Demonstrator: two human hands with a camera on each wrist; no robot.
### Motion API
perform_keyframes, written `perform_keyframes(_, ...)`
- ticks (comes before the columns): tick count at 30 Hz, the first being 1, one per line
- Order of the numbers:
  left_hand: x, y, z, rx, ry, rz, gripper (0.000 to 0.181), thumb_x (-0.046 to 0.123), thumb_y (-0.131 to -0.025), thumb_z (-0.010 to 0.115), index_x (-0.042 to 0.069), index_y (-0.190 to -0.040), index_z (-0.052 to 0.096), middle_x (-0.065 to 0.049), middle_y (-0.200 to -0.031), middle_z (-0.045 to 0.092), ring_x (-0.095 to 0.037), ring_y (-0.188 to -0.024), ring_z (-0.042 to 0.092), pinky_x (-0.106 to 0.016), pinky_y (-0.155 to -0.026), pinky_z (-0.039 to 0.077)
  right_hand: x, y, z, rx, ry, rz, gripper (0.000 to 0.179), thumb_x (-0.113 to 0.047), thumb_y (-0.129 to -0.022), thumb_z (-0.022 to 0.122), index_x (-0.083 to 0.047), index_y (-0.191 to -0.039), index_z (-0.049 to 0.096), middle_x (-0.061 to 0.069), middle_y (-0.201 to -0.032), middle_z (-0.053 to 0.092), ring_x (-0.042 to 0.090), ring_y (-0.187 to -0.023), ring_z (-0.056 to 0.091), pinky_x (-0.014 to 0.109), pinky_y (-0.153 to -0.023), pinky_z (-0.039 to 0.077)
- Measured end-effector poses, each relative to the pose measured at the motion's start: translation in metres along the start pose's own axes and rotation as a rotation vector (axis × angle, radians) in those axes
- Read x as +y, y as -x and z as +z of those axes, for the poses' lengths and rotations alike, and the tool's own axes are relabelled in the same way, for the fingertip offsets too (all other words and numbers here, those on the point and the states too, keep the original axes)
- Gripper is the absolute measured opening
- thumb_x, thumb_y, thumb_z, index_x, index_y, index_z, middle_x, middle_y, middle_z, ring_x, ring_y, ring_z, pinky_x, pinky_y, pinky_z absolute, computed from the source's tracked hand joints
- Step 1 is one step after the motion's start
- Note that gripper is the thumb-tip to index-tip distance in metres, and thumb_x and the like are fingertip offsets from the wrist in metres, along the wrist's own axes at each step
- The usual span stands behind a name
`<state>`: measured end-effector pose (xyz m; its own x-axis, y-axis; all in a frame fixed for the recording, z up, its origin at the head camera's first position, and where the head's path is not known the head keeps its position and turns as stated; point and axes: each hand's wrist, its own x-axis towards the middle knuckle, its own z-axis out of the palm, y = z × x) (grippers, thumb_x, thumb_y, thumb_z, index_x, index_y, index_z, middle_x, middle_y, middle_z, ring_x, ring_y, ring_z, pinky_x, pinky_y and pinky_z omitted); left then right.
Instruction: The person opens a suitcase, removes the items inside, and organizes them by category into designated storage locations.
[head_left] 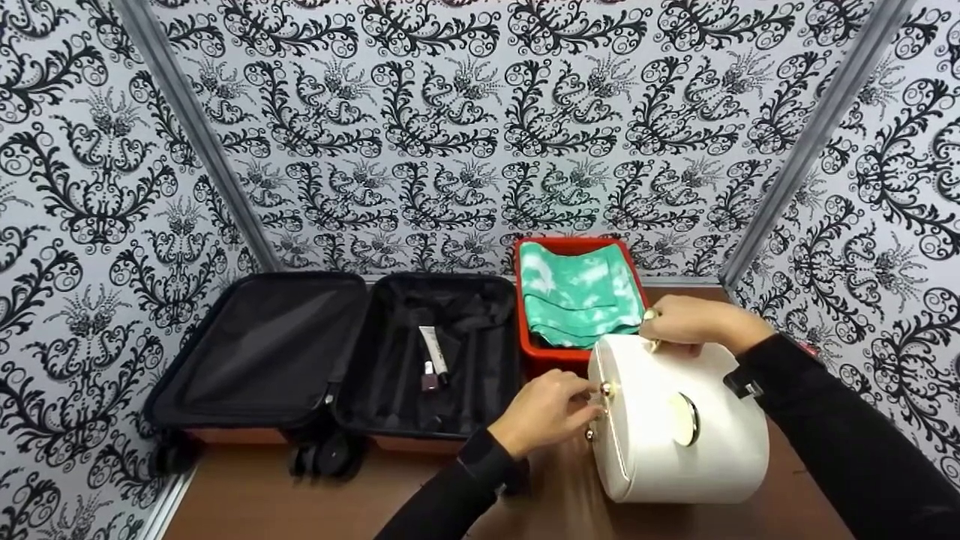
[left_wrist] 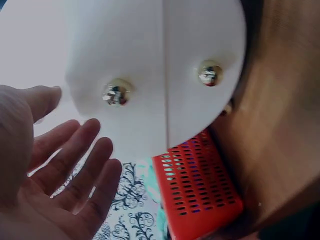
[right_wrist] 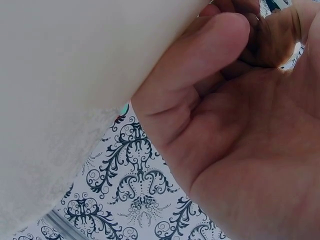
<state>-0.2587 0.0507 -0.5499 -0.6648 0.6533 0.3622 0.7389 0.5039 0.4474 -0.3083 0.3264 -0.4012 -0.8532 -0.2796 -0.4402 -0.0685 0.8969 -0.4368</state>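
Note:
A white rounded cosmetic case with gold knobs stands on the table at the right, one flat face turned left. My right hand grips the gold handle on its top; in the right wrist view, the fingers are curled beside the white surface. At the flat face, my left hand is next to the gold knobs. The left wrist view shows that hand's fingers spread and relaxed near one knob, holding nothing. A seam runs between two knobs on this face.
An open black suitcase lies at the left. Its right half holds a small tube and a dark-red bottle. A red basket with folded green-and-white cloth stands behind the case. Patterned walls enclose the table.

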Motion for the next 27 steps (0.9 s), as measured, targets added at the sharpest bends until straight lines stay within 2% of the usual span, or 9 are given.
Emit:
perform_keyframes(6,-0.006,0.002,0.013,-0.046,-0.024,-0.023,0.027,0.039,-0.103,0.079,0.023,-0.124,0.082,0.006,-0.112,0.084,-0.008,-0.096,0.071,-0.016,-0.082,0.053,0.0,0.001,0.0,-0.001,0.014,-0.001,0.033,-0.035,-0.101,0.06,-0.026,-0.07,0.05,-0.009,-0.063,0.048,0.01,-0.054,0.045,0.026,-0.054,0.045)
perform_keyframes(12,-0.007,0.0,0.02,-0.052,0.021,-0.006,0.021,0.032,-0.101,0.081,0.023,-0.12,0.083,0.007,-0.108,0.085,-0.005,-0.091,0.07,-0.013,-0.079,0.05,0.001,0.0,0.001,0.003,0.013,-0.013,0.033,-0.032,-0.098,0.06,-0.027,-0.068,0.048,-0.009,-0.063,0.047,0.009,-0.054,0.043,0.026,-0.053,0.043)
perform_keyframes(18,-0.006,0.001,0.016,-0.053,-0.009,0.029,0.015,0.03,-0.101,0.081,0.023,-0.115,0.084,0.008,-0.104,0.084,-0.004,-0.088,0.067,-0.012,-0.078,0.048,0.0,0.001,0.001,0.0,0.019,-0.007,0.034,-0.032,-0.1,0.06,-0.027,-0.068,0.048,-0.009,-0.063,0.047,0.01,-0.055,0.043,0.026,-0.053,0.044)
perform_keyframes(23,-0.01,0.007,0.007,-0.062,-0.033,0.021,0.014,0.03,-0.102,0.079,0.024,-0.113,0.084,0.01,-0.104,0.083,-0.004,-0.089,0.067,-0.013,-0.078,0.049,-0.001,0.0,0.0,0.007,0.021,-0.006,0.032,-0.033,-0.099,0.061,-0.026,-0.07,0.049,-0.008,-0.065,0.048,0.01,-0.057,0.045,0.027,-0.054,0.046)
perform_keyframes(27,-0.016,0.015,-0.001,-0.045,-0.049,0.016,0.015,0.03,-0.102,0.079,0.023,-0.114,0.084,0.008,-0.104,0.083,-0.005,-0.089,0.067,-0.015,-0.079,0.052,0.0,0.0,0.0,0.013,0.024,0.006,0.031,-0.033,-0.098,0.061,-0.026,-0.07,0.05,-0.007,-0.066,0.049,0.011,-0.058,0.046,0.028,-0.054,0.047)
